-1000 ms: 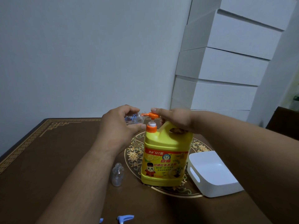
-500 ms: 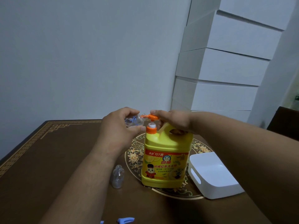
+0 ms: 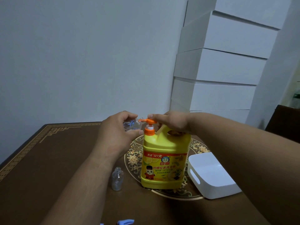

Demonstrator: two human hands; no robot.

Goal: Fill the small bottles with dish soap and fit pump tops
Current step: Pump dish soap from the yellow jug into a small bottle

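Observation:
A big yellow dish soap jug [image 3: 164, 161] with an orange pump head [image 3: 150, 121] stands on the brown table [image 3: 48, 159]. My right hand [image 3: 170, 122] rests on top of the jug, fingers on the pump head. My left hand [image 3: 116, 132] holds a small clear bottle [image 3: 133, 125] tilted with its mouth at the pump's spout. A second small clear bottle [image 3: 117, 178] stands open and upright left of the jug. A blue pump top [image 3: 125, 222] lies at the bottom edge of the view.
A white plastic bin [image 3: 211, 176] sits to the right of the jug. White stacked boxes [image 3: 219, 70] rise behind the table on the right. A dark chair back [image 3: 285, 122] shows at far right.
The pump head has risen slightly under my right hand. The left hand still keeps the small bottle at the spout.

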